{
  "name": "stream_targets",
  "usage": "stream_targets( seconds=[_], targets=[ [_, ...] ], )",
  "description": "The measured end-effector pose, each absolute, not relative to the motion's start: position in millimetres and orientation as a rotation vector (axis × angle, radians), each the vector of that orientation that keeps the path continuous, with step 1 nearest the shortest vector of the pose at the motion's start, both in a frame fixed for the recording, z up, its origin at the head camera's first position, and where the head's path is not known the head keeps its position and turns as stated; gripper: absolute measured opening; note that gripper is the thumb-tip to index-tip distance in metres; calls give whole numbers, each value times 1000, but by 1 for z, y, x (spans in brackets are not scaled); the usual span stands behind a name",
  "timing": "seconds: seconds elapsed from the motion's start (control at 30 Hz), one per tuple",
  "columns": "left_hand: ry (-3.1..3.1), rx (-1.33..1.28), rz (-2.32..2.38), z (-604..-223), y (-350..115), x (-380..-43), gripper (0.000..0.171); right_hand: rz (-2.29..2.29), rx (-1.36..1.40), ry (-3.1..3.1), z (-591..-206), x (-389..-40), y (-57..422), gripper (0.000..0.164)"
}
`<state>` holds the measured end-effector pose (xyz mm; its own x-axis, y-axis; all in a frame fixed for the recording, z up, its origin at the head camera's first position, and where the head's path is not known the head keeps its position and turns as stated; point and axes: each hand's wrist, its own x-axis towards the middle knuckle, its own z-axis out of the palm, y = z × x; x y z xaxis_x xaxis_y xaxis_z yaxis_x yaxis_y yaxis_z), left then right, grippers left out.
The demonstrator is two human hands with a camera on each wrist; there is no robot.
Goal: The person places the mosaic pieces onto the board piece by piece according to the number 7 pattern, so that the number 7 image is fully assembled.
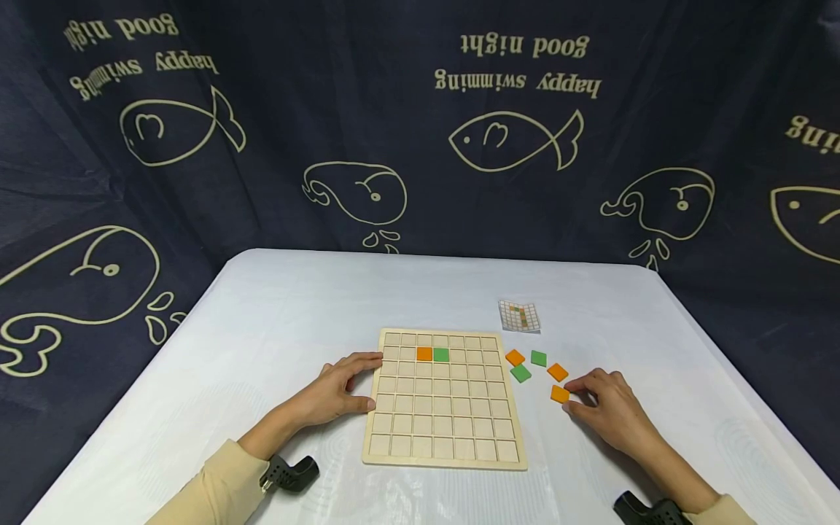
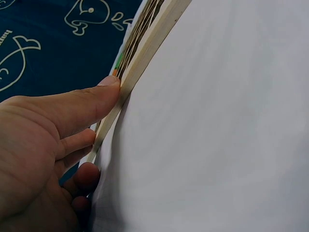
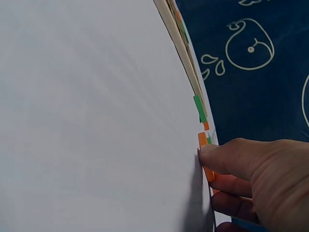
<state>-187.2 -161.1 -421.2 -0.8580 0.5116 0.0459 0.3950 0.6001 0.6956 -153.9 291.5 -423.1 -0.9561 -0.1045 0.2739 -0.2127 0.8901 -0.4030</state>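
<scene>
A wooden grid board lies on the table, with an orange tile and a green tile side by side in its second row from the far edge. My left hand rests against the board's left edge, thumb and fingertips touching its side, as the left wrist view also shows. To the right of the board, my right hand pinches an orange square tile between thumb and fingers. In the right wrist view that tile is tilted up off the white surface.
Several loose tiles lie right of the board: orange tiles and green tiles. Behind them stands a small folded pattern card showing a grid. A dark curtain with fish drawings hangs beyond the white table.
</scene>
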Motion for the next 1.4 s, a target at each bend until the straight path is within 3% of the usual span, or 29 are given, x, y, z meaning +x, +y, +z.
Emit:
stream_targets(
  seconds=[0.83,1.4],
  targets=[
    [2666,763,1120,-423,-161,-189,68,666,217,-2832,-415,-155,282,20],
    [2677,769,1106,-423,-161,-188,68,753,425,-2762,-402,-172,250,18]
  ],
)
